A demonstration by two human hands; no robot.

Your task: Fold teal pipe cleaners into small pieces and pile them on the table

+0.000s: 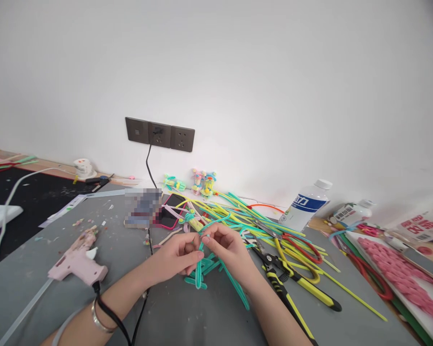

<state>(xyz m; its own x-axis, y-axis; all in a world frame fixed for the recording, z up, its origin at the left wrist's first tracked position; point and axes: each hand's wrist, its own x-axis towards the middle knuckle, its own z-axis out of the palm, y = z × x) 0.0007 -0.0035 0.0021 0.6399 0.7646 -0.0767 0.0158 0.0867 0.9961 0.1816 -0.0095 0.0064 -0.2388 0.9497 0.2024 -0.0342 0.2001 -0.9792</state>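
My left hand (182,253) pinches a teal pipe cleaner (199,269) between thumb and fingers. Its folded lower end hangs below the thumb. Close against it, my right hand (226,246) is closed on the upper part of the same teal stem, and a free end sticks out up and to the right. The fingertips of both hands nearly meet, and the exact bend between them is hidden. Beneath the hands lie more bent teal pipe cleaners (234,283) on the grey table mat. A half-made figure of teal, yellow and lilac stems (193,220) sits just beyond.
Left lies a pink glue gun (77,259) with a black cord. Right are yellow-black pliers (274,269), red-handled scissors (303,247) and a heap of yellow and green pipe cleaners (238,211). A white bottle (306,204) stands behind. Small finished figures (204,182) stand by the wall.
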